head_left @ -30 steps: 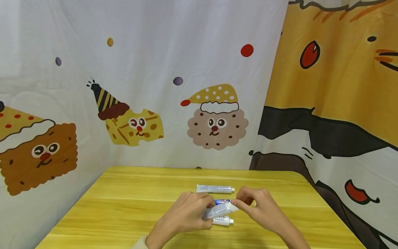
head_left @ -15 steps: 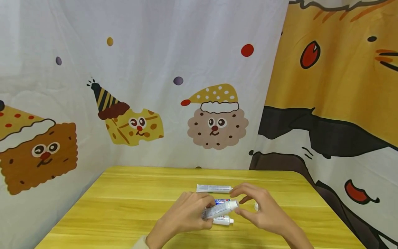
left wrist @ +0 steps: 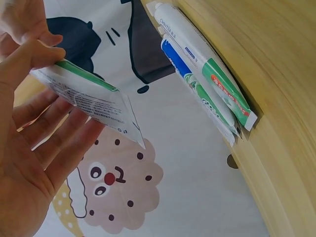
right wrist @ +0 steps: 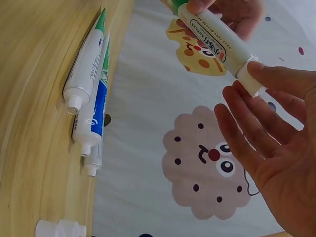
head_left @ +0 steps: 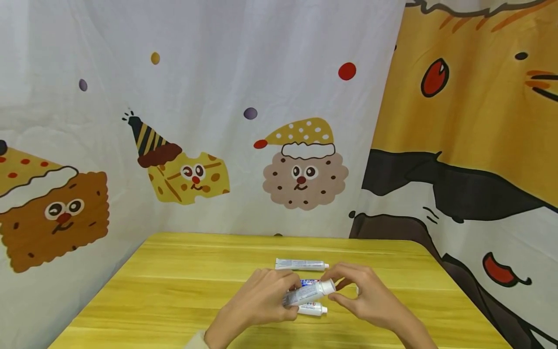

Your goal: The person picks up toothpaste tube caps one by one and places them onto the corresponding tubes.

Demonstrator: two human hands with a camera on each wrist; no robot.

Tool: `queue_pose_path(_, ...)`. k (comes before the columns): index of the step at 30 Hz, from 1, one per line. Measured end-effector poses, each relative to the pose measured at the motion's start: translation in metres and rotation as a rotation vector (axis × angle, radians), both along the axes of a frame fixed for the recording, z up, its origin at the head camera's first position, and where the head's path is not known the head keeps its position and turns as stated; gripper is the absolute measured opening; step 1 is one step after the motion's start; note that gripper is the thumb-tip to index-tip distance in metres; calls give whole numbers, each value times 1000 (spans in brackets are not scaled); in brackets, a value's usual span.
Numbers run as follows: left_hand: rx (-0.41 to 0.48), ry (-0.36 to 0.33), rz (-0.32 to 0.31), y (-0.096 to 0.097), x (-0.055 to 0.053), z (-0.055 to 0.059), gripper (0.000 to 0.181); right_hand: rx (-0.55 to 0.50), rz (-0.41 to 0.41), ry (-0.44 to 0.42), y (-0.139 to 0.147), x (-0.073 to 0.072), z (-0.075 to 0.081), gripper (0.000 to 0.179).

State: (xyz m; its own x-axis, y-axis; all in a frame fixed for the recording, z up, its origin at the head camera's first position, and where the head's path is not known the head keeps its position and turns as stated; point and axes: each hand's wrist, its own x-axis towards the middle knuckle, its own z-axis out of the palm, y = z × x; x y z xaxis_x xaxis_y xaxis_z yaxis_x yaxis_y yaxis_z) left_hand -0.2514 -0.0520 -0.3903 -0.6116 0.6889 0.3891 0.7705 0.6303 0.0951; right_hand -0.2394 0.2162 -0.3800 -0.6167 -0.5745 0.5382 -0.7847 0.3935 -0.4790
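Head view: left hand [head_left: 261,298] is gripping a white tube [head_left: 307,293] near 6 o'clock, right hand [head_left: 368,295] is pinching its cap [head_left: 329,287]. The left hand is hiding most of a blue-labelled tube [head_left: 310,282] and the back of the near tube [head_left: 311,309].

Left wrist: the white tube is sitting around 10 o'clock, thumb on top, fingers below; its cap end is hiding behind the hand. Small print's looking too blurry.

Right wrist: thumb and fingers are pinching that cap toward 1 o'clock, tube tail getting cut off up top. Some loose caps [right wrist: 47,228] are poking in around 7, can't tell how many.
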Motion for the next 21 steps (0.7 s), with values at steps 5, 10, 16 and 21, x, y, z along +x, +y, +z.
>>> queue_pose_path(5,1,15,2,0,0,0,27,33,-89,-9,-2,0,0,13)
queue_pose_path(10,11,32,-5,0,0,0,26,56,-179,18,-4,0,-1,4)
queue_pose_path(16,24,27,-5,-1,0,-1,26,75,-286,-30,-5,2,0,4)
queue_pose_path(21,16,27,1,0,0,-1,26,-3,-176,-5,-3,4,2,30)
